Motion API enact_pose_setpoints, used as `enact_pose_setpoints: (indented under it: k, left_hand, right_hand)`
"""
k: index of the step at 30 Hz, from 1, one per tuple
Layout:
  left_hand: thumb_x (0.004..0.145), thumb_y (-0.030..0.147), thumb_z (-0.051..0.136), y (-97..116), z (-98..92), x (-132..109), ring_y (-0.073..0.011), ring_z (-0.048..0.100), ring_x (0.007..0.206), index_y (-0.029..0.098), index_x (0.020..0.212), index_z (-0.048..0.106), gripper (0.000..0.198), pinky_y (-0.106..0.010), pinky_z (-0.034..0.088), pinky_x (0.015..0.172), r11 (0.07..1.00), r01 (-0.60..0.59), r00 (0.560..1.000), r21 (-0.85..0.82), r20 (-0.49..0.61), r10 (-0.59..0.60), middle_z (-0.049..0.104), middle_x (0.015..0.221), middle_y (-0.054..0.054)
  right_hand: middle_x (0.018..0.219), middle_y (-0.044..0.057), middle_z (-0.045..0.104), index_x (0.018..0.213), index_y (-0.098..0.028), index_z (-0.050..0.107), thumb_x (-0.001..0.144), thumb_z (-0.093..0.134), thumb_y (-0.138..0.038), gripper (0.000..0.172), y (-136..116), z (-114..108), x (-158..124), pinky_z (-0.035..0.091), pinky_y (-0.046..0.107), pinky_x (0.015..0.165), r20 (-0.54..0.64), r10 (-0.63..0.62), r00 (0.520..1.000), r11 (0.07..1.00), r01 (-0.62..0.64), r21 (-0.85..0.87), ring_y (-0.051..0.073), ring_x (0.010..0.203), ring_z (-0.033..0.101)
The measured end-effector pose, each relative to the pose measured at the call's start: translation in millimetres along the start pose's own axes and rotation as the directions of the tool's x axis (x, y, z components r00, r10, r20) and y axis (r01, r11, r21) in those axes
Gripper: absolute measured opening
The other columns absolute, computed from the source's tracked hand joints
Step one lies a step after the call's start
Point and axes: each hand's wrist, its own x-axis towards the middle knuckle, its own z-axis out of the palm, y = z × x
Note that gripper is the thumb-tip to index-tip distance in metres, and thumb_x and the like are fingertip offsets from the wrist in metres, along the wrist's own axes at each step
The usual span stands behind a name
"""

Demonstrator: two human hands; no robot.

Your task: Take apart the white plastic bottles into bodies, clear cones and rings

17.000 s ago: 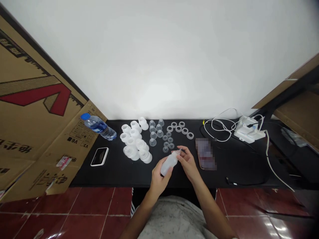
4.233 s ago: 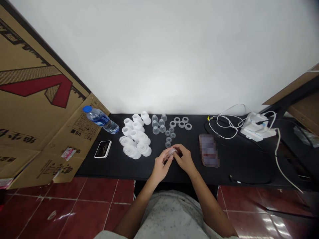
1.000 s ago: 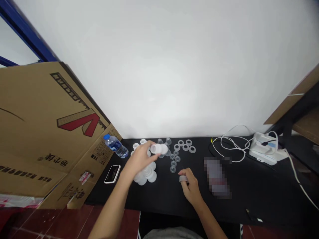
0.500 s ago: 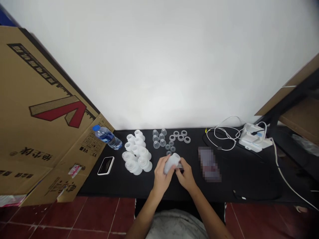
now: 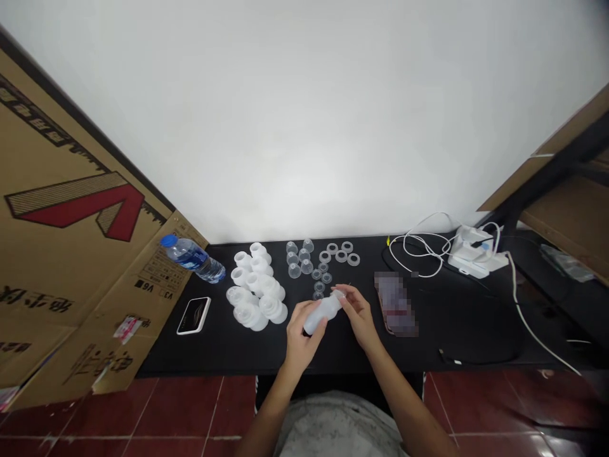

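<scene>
My left hand (image 5: 301, 330) is wrapped round a milky white bottle (image 5: 316, 319), which lies tilted with its neck up to the right. At the neck end, the fingers of my right hand (image 5: 358, 311) pinch a translucent ring (image 5: 339, 294); they partly hide it. Just beyond the hands lie several small clear discs (image 5: 326, 278). Farther back are several clear domed caps (image 5: 294, 271) and translucent rings (image 5: 353, 259). Left of my hands, a cluster of white bottles (image 5: 259, 285) stands close together, some of them with tops on.
A water bottle (image 5: 193, 257) leans at the left against a big cardboard box (image 5: 95, 273). Near it lies a white-edged device (image 5: 193, 315). To the right are a phone (image 5: 396, 304), a white charger unit (image 5: 477, 252) and loose white cables (image 5: 423, 275) on the black table (image 5: 342, 355).
The white bottle has swung from nearly upright to tilted rightward. My right hand has moved up to its neck with the translucent ring. The view has shifted slightly.
</scene>
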Motion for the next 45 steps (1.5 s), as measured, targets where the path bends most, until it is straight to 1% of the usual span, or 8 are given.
enact_pose_setpoints:
  k: [7,10,14,18,21,24,40,45]
  left_hand:
    - [0.106,0.038,0.067,-4,5.1,-3,-0.0282,0.075,0.114,0.023,0.132,0.071,0.030,-0.044,0.065,0.098,0.998,0.064,0.997,0.011,-0.050,-0.063,0.075,0.125,-0.013]
    - [0.107,0.044,0.064,-8,6.8,-7,-0.0198,0.078,0.081,0.022,0.133,0.068,0.035,-0.031,0.067,0.068,0.979,0.188,0.982,-0.079,-0.011,-0.189,0.078,0.119,-0.011]
    - [0.109,0.051,0.058,-9,5.3,-10,-0.0125,0.062,0.044,0.020,0.128,0.069,0.038,-0.023,0.049,0.038,0.927,0.317,0.948,-0.200,0.038,-0.316,0.076,0.082,-0.002]
    - [0.105,0.041,0.067,-2,2.1,-6,-0.0228,0.080,0.087,0.021,0.126,0.072,0.030,-0.034,0.067,0.076,0.993,0.103,0.994,-0.048,-0.023,-0.104,0.080,0.107,-0.009]
    - [0.103,0.032,0.070,2,1.8,-4,-0.0272,0.076,0.113,0.022,0.133,0.070,0.032,-0.041,0.063,0.100,0.999,-0.025,0.999,0.024,-0.024,0.026,0.077,0.122,-0.012]
    - [0.104,0.030,0.069,2,2.6,-5,-0.0259,0.074,0.113,0.023,0.135,0.068,0.031,-0.039,0.062,0.100,1.000,-0.021,0.999,0.017,-0.040,0.021,0.075,0.123,-0.011]
    - [0.104,0.034,0.070,-1,1.2,0,-0.0270,0.074,0.112,0.023,0.130,0.069,0.029,-0.042,0.062,0.098,0.999,0.030,0.999,-0.034,-0.023,-0.031,0.074,0.122,-0.011]
    - [0.102,0.029,0.074,2,3.5,-2,-0.0293,0.073,0.120,0.025,0.134,0.069,0.034,-0.047,0.061,0.106,0.996,-0.084,0.996,0.006,-0.005,0.084,0.074,0.128,-0.013]
  right_hand:
    - [0.134,0.009,0.080,0.128,-0.029,0.080,0.103,0.074,-0.049,0.031,-6,-3,-2,0.058,0.044,0.109,0.049,-0.010,0.999,0.999,0.012,-0.045,0.029,0.123,0.074]
    - [0.137,0.010,0.078,0.131,-0.029,0.077,0.102,0.076,-0.047,0.034,-7,-3,-3,0.057,0.046,0.111,0.088,-0.006,0.996,1.000,0.007,-0.011,0.029,0.126,0.073]
    - [0.133,0.010,0.078,0.152,-0.034,0.055,0.097,0.083,-0.046,0.063,0,-3,-2,0.058,0.048,0.108,0.118,0.029,0.993,0.994,-0.041,0.102,0.029,0.124,0.074]
    - [0.101,0.004,0.077,0.145,-0.030,0.057,0.086,0.091,-0.051,0.071,8,-5,2,0.063,0.040,0.089,-0.007,0.066,0.998,0.997,-0.066,0.037,0.026,0.098,0.075]
    - [0.096,0.004,0.074,0.134,-0.026,0.067,0.091,0.082,-0.061,0.058,8,-7,2,0.061,0.037,0.082,-0.020,0.055,0.998,0.998,-0.055,-0.018,0.026,0.090,0.073]
    - [0.111,0.009,0.077,0.146,-0.028,0.062,0.098,0.072,-0.064,0.061,5,-7,1,0.060,0.042,0.092,0.076,0.062,0.995,0.997,-0.064,0.032,0.030,0.106,0.074]
    - [0.108,0.007,0.074,0.150,-0.031,0.055,0.094,0.078,-0.062,0.068,2,-2,-1,0.061,0.039,0.086,0.090,0.086,0.992,0.993,-0.093,0.075,0.027,0.102,0.072]
    - [0.101,0.005,0.074,0.131,-0.028,0.065,0.093,0.082,-0.058,0.051,1,-2,-1,0.061,0.037,0.084,-0.036,0.059,0.998,0.998,-0.059,-0.004,0.025,0.094,0.072]
